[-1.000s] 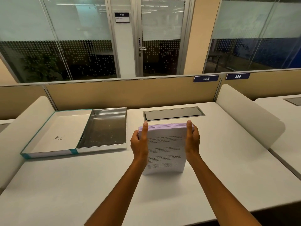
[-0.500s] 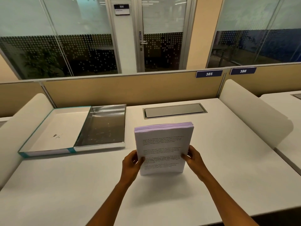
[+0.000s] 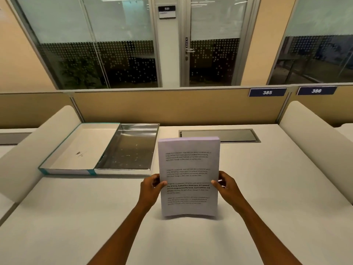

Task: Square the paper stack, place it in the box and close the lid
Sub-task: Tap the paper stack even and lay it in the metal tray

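Both hands are gripping an upright pale lilac printed paper stack [image 3: 188, 176] mid-desk: left hand [image 3: 150, 188] closed on its left edge, right hand [image 3: 227, 187] on its right. Open teal-edged box [image 3: 80, 150] with silver-lined lid [image 3: 131, 148] is lying unobstructed toward the white desk [image 3: 267, 188]'s far left corner

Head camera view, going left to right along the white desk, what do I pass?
White teal-edged box half → shiny metal-lined half → left hand → printed paper stack → right hand → curved white divider.
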